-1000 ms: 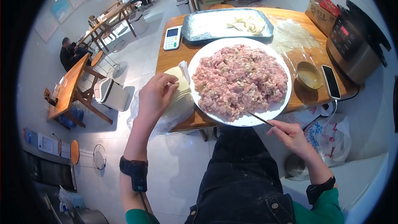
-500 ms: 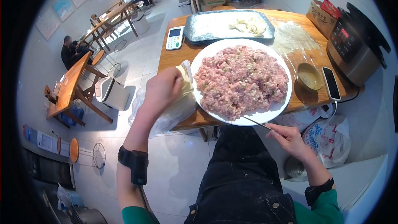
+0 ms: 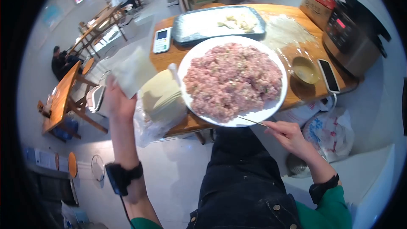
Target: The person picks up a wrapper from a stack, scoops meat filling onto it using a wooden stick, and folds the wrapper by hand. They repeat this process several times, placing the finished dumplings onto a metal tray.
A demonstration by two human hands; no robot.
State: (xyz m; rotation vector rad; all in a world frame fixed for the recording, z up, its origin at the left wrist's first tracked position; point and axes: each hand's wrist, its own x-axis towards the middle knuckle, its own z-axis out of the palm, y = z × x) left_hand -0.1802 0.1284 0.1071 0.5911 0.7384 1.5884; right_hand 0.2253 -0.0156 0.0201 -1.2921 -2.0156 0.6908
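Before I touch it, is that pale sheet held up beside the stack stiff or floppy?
The sheet is probably floppy, since it looks thin, though blurred. It seems light: the left grip alone holds it up. It might tear if tugged, judging by the thin layers in the stack.

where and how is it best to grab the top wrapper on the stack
Probably pinch the left edge of the top wrapper between thumb and fingertips, coming from the left: it is thin and lies flat, and the plate crowds its right side.
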